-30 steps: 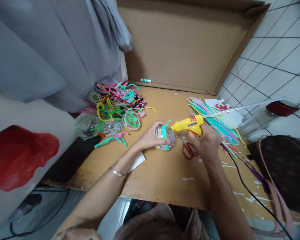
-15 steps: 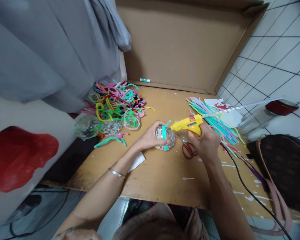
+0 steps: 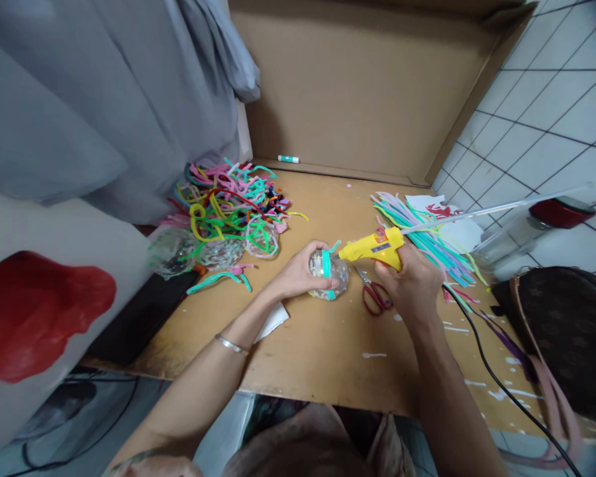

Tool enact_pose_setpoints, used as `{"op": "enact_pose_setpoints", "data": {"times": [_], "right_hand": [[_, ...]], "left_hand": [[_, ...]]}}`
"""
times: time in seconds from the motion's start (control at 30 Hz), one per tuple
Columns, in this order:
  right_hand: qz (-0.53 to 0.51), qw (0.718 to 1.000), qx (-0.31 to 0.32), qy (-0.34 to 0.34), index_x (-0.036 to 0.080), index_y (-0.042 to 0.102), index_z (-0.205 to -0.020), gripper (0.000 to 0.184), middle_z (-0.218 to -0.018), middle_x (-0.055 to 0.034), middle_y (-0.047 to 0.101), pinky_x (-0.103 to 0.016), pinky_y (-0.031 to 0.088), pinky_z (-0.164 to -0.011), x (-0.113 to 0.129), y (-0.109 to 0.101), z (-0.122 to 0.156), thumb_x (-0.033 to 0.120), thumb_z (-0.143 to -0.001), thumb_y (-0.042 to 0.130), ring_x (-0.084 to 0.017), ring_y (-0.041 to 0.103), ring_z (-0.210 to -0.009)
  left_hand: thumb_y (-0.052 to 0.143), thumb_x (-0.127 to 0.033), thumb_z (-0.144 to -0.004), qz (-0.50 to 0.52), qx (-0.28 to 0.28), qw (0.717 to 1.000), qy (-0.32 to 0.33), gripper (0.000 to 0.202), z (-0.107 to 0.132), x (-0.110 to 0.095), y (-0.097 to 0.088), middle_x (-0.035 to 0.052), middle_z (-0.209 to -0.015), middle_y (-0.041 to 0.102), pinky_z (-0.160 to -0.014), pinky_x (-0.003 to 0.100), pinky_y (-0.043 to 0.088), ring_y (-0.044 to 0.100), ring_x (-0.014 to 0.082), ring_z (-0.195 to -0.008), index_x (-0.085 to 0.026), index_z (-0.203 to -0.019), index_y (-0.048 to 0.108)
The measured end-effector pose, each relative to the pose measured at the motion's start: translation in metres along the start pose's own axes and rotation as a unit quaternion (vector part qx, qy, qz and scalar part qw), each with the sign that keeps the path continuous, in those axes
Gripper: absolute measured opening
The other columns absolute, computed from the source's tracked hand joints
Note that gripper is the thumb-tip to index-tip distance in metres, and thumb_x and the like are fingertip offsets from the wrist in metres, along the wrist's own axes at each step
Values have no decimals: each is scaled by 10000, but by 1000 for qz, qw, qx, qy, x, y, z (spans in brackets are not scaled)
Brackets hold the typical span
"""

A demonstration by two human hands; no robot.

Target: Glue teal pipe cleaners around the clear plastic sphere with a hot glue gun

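Observation:
My left hand (image 3: 300,270) is wrapped round the left side of a clear round plastic piece (image 3: 338,278), perhaps the cut end of a bottle. A teal pipe cleaner (image 3: 326,264) runs across it, one end sticking up at the top. In my right hand (image 3: 414,278) is a yellow hot glue gun (image 3: 370,248), its nozzle pointing left at the plastic beside the pipe cleaner. Whether the tip touches, I cannot tell. A long clear glue stick (image 3: 487,211) juts from the gun's back. Red-handled scissors (image 3: 375,298) lie on the table just below the gun.
Tangled colourful pipe cleaners (image 3: 228,199) and clear plastic pieces (image 3: 171,252) lie at left, near a black flat object (image 3: 139,318). Straight pipe cleaners (image 3: 422,232), a jar with a red lid (image 3: 561,212) and a brown bag (image 3: 561,331) are at right. A black cord (image 3: 481,351) trails from the gun.
My right hand has shifted very slightly to the right, and the glue stick's far end has risen a little. The plastic piece stays in place in my left hand.

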State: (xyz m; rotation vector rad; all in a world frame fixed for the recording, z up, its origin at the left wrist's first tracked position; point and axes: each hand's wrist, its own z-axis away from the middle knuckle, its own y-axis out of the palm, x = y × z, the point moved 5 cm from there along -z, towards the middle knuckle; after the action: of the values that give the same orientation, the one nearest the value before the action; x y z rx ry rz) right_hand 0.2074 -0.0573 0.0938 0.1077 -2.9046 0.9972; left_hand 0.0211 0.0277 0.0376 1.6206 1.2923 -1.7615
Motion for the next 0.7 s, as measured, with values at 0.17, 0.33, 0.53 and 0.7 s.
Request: {"op": "enact_pose_setpoints", "data": {"times": [0.17, 0.33, 0.53, 0.7], "right_hand": [[7, 1000, -2, -13, 198, 563, -755, 42, -661, -15, 604, -267, 287, -548, 3, -4, 0, 238, -746, 571, -164, 522, -610], [8, 1000, 3, -5, 200, 561, -759, 42, -656, -9, 588, -263, 291, -559, 2, -4, 0, 238, -744, 569, -165, 516, -626], [6, 1000, 4, -10, 201, 559, -747, 37, -655, -12, 588, -267, 285, -556, 2, -4, -1, 234, -737, 572, -161, 506, -614], [15, 1000, 3, -16, 207, 544, -730, 52, -658, -14, 603, -267, 288, -554, 3, -6, -1, 248, -750, 569, -160, 506, -607]], "left_hand": [[799, -388, -565, -9, 1, 1000, -4, 652, 0, 0, 0, -39, -830, 521, -673, 242, 387, 473, 138, -750, -207, -1115, 500], [797, -394, -566, -12, 3, 1000, 2, 654, 0, 0, 0, -32, -849, 526, -683, 245, 390, 474, 140, -761, -207, -1116, 498], [805, -401, -576, -8, 8, 1000, 6, 653, 0, 1, 1, -36, -837, 521, -680, 243, 390, 471, 135, -745, -208, -1116, 492], [805, -408, -579, -11, 7, 1000, 10, 661, 1, 3, 1, -33, -852, 519, -686, 245, 394, 478, 142, -758, -215, -1127, 489]]}}
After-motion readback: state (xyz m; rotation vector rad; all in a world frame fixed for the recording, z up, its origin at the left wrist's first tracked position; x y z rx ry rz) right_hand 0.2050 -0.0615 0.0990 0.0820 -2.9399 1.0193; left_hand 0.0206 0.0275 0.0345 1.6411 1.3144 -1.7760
